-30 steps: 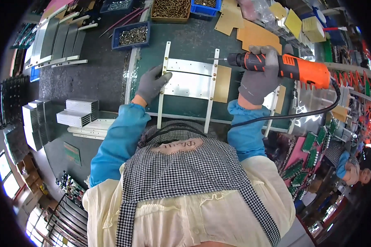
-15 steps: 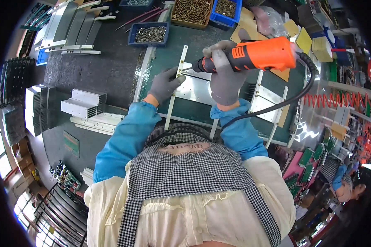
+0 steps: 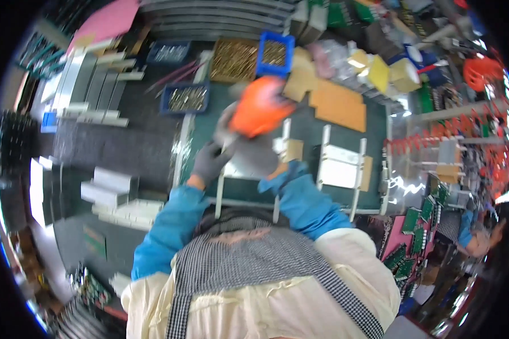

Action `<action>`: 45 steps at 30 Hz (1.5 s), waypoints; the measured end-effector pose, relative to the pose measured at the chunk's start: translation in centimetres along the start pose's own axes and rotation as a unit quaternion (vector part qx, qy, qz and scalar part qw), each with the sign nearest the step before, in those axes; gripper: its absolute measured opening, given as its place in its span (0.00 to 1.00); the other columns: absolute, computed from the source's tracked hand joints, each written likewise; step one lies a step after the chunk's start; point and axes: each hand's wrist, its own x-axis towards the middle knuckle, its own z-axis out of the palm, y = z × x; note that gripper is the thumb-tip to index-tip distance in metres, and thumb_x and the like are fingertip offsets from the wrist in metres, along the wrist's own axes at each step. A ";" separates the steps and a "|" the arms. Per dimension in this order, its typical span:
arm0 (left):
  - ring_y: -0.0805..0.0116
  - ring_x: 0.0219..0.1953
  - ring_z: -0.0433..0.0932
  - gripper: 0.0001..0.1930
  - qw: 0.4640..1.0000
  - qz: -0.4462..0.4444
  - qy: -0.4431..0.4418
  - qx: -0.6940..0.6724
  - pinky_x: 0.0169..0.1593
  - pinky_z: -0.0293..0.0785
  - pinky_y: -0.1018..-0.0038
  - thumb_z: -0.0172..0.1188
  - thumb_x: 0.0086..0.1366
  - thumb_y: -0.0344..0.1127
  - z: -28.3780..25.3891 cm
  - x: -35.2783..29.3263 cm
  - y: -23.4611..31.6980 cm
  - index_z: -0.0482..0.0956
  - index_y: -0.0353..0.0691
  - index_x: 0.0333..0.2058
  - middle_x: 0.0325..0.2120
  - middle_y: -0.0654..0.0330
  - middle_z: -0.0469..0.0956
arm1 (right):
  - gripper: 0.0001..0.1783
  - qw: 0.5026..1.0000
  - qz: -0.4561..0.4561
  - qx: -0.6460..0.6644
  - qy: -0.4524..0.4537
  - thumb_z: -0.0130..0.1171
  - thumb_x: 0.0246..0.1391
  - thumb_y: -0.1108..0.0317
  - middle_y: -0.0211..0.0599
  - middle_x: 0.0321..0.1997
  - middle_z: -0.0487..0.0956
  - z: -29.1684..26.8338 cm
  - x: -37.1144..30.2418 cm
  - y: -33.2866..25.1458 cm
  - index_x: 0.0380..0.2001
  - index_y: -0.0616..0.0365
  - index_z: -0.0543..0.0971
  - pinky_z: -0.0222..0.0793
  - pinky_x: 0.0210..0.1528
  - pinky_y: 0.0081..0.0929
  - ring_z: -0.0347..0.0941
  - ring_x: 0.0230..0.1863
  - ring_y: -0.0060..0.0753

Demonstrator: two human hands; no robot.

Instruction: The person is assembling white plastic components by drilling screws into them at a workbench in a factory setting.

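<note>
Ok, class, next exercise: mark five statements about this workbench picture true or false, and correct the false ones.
1. The right hand holds the orange power tool. True.
2. The left hand wears a bright red glove. False: its glove is grey.
3. The bright blue bin stands just right of the brown box. True.
4. The coiled red cord is at the picture's far left. False: the cord is at the right.
5. Tan cardboard lies to the right of the tool. True.

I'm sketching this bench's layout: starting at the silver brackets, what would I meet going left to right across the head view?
Silver brackets → left hand → orange tool → orange-brown sheet → red coil.
</note>
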 end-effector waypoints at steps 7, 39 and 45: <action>0.51 0.48 0.80 0.25 0.994 0.111 0.019 0.000 0.51 0.75 0.61 0.64 0.61 0.47 -0.4 -2.8 -6.5 0.78 0.37 0.52 0.47 0.45 0.79 | 0.47 0.946 -0.248 -0.183 -0.104 0.77 0.36 0.67 0.46 0.51 0.79 4.7 -0.6 -2.2 0.63 0.54 0.68 0.74 0.53 0.37 0.79 0.50 0.49; 0.51 0.42 0.81 0.18 0.996 -0.054 0.012 -0.069 0.45 0.74 0.63 0.65 0.58 0.44 -1.1 -0.9 4.4 0.82 0.34 0.39 0.31 0.51 0.81 | 0.39 0.995 -0.030 -0.085 -0.037 0.70 0.44 0.73 0.28 0.46 0.74 1.2 3.0 -1.3 0.62 0.54 0.67 0.69 0.50 0.27 0.70 0.45 0.22; 0.50 0.42 0.82 0.20 0.994 -0.097 -0.046 0.003 0.46 0.76 0.62 0.65 0.59 0.45 -0.4 -1.6 0.9 0.80 0.39 0.46 0.37 0.49 0.83 | 0.41 0.981 -0.163 -0.098 -0.050 0.73 0.44 0.63 0.45 0.47 0.80 2.2 1.0 -2.5 0.61 0.56 0.67 0.71 0.53 0.33 0.77 0.47 0.35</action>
